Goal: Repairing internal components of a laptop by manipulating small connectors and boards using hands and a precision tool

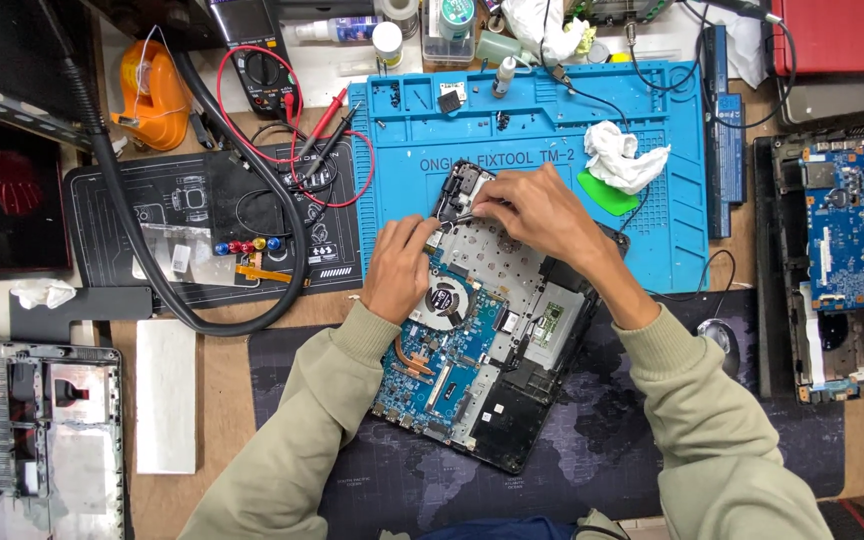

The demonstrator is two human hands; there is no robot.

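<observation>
While both sleeved arms reach forward over the dark mat (592, 470), an opened laptop chassis (497, 340) lies tilted across the mat's far edge, its blue circuit board and round fan (445, 297) exposed. Left hand (399, 268) rests on the chassis just beside the fan, fingers curled down and pressing near the upper left corner; nothing seen gripped in it. Right hand (542, 212) sits at the chassis's far end, fingers pinched narrow on a thin metal tool (459, 217), probably tweezers, tip pointing left toward the black hinge corner (462, 185). Beyond the hands, a blue repair mat (532, 130) carries a crumpled white tissue (620, 155) lying on a green pick (607, 193). Left of it, a black work mat (192, 230) with a thick black hose (152, 260) curving over it, red probe leads (327, 125), a multimeter (262, 65) and an orange tape dispenser (152, 95). Far right on the surface, a second stripped laptop with a blue board (857, 225). Near left, a grey laptop cover (37, 440).
</observation>
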